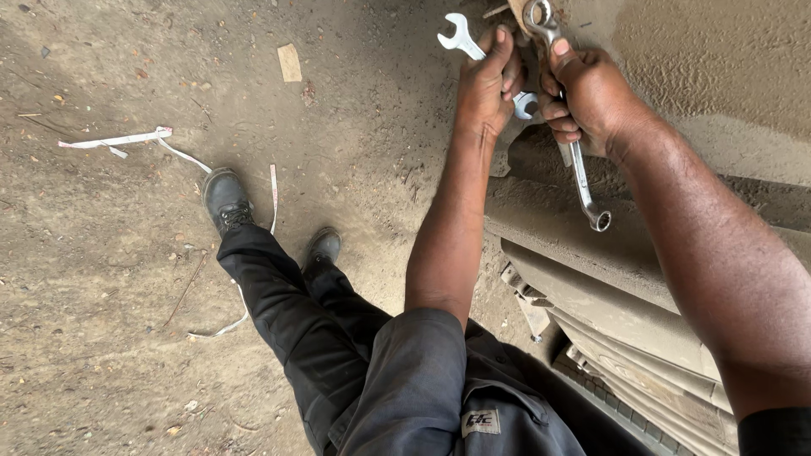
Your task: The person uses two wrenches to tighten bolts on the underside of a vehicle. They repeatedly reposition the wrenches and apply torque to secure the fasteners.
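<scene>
My left hand (488,84) grips a shiny combination spanner (463,40) whose open jaw sticks out up and to the left, its ring end showing by my fingers. My right hand (587,93) grips a second, longer ring spanner (583,181). One ring of it sits at the top by a dusty metal part, the other ring hangs down below my fist. Both hands are close together, almost touching, against the dust-caked underside of a vehicle body (701,76).
Dusty stacked metal leaves (625,338) run along the lower right. Below are my dark trousers (287,304) and two black boots (226,198) on a dirt floor (101,279). White strips (127,139) and a small cardboard scrap (290,62) lie on the ground.
</scene>
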